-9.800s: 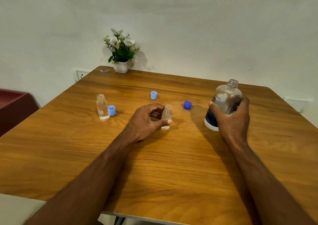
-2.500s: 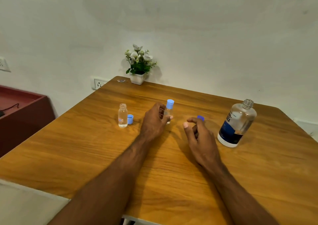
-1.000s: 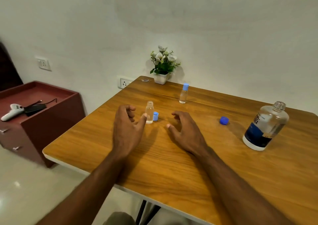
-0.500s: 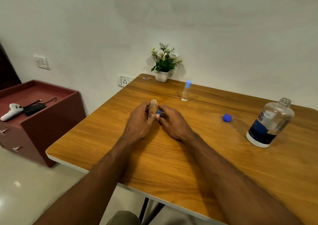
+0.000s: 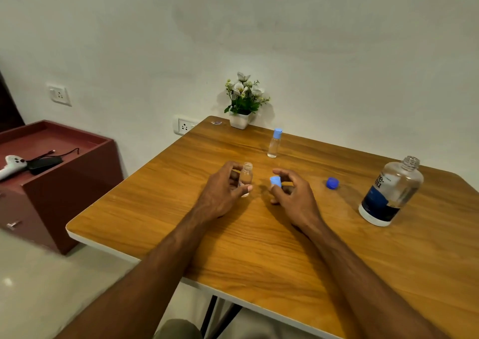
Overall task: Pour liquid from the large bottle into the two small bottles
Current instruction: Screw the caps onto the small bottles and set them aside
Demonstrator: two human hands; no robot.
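My left hand (image 5: 223,192) grips an uncapped small clear bottle (image 5: 245,176) that stands upright on the wooden table (image 5: 259,248). A little to its right, my right hand (image 5: 294,197) pinches a light blue cap (image 5: 275,181) between thumb and fingers, just above the tabletop. A second small bottle (image 5: 274,144), capped in light blue, stands farther back. The large clear bottle (image 5: 391,190) with a dark blue label stands open at the right. Its dark blue cap (image 5: 332,183) lies on the table to its left.
A white pot of flowers (image 5: 243,102) sits at the table's far edge against the wall. A red cabinet (image 5: 57,172) stands left of the table, with a white controller (image 5: 11,165) and a black device on top. The table's front edge runs below my forearms.
My left hand has closed on the uncapped small bottle. My right hand has picked up the light blue cap that lay beside it and drawn it slightly to the right.
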